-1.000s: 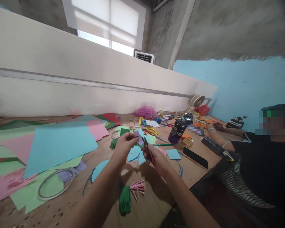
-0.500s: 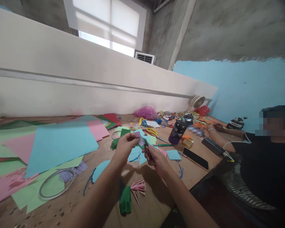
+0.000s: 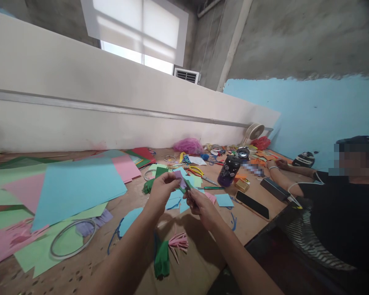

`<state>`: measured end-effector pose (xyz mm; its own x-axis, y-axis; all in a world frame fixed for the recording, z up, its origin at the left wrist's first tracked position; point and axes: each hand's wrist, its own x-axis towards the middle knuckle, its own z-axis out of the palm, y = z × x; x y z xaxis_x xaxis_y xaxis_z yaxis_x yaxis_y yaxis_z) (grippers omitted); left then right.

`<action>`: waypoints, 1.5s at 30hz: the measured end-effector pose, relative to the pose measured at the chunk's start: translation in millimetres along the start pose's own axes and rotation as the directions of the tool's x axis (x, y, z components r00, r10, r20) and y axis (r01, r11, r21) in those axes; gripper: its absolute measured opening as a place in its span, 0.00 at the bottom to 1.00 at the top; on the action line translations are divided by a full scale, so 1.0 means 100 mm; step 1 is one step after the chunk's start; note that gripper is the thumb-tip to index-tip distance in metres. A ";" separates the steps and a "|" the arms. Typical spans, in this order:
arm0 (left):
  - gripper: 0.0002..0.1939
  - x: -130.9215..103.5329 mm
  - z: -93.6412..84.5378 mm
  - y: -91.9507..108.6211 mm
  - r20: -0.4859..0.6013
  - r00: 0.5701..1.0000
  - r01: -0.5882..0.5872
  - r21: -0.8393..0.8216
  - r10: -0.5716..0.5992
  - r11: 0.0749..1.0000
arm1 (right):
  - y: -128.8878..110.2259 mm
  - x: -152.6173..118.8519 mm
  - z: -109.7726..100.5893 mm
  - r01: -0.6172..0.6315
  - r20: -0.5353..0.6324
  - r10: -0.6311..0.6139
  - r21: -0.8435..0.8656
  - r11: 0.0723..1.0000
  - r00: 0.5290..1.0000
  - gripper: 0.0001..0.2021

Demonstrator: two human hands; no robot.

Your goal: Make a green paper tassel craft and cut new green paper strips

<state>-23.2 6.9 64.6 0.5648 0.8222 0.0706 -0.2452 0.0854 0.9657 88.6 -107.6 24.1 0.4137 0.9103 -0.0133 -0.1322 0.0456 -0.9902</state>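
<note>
My left hand (image 3: 164, 187) is closed in a pinch on a small piece of purple paper (image 3: 178, 176). Wrapped round a pair of scissors (image 3: 188, 189), my right hand (image 3: 201, 203) is closed, its fingers hiding the handles. The dark blades meet the paper's right side, close to green paper. Under both hands lie light blue paper squares (image 3: 174, 200). Nearer to me on the table are a green fringed paper piece (image 3: 162, 260) and a pink paper tassel (image 3: 179, 242). Yellow-handled pliers (image 3: 197, 171) lie just beyond my hands.
Large sheets of blue paper (image 3: 80, 188) and a grey wire coil (image 3: 53, 250) cover the left side. To the right stand a dark tumbler (image 3: 229, 171) and a small gold box (image 3: 242, 185), with a phone (image 3: 252, 205) near the edge. A person (image 3: 335, 213) sits at the right.
The scissor blades have shifted slightly against the purple paper and look closer together. Both hands stay in nearly the same place; the view has moved very little.
</note>
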 end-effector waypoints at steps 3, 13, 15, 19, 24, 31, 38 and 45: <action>0.14 -0.01 0.00 0.02 -0.002 1.000 0.007 0.006 -0.007 1.000 | -0.03 -0.01 0.02 0.006 -0.007 -0.006 -0.013 1.000 1.000 0.19; 0.14 -0.01 0.00 0.02 0.012 1.000 0.022 0.002 -0.022 1.000 | -0.03 -0.01 0.01 0.021 -0.004 -0.021 -0.031 0.999 1.000 0.19; 0.15 -0.01 0.00 0.01 0.006 1.000 0.024 0.008 -0.024 1.000 | -0.03 0.00 0.00 0.025 0.005 -0.025 -0.027 0.999 1.000 0.19; 0.16 0.00 0.00 0.01 -0.001 0.999 0.034 0.026 -0.034 0.999 | -0.03 -0.01 0.01 0.050 0.003 -0.050 -0.019 0.999 0.999 0.19; 0.15 0.00 -0.01 0.02 0.000 1.000 0.027 0.039 -0.027 0.999 | -0.04 -0.01 0.02 0.056 0.007 -0.056 0.002 0.998 0.998 0.20; 0.16 0.02 -0.03 -0.01 0.000 1.000 0.003 0.073 -0.003 0.997 | -0.06 -0.02 0.03 0.068 -0.009 -0.068 -0.021 0.997 0.998 0.20; 0.16 0.00 -0.01 0.00 0.019 1.000 0.001 0.099 -0.002 0.995 | -0.10 -0.04 0.06 0.077 -0.062 -0.081 -0.058 0.995 0.995 0.19; 0.16 0.00 -0.01 0.00 0.025 1.000 0.002 0.089 -0.004 0.996 | -0.07 -0.02 0.04 0.074 -0.040 -0.075 -0.041 0.996 0.996 0.20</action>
<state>-23.9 7.0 64.4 0.5849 0.8078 0.0731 -0.1736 0.0366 0.9841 84.7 -108.2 31.2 0.4581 0.8871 0.0557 -0.0647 0.0958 -0.9933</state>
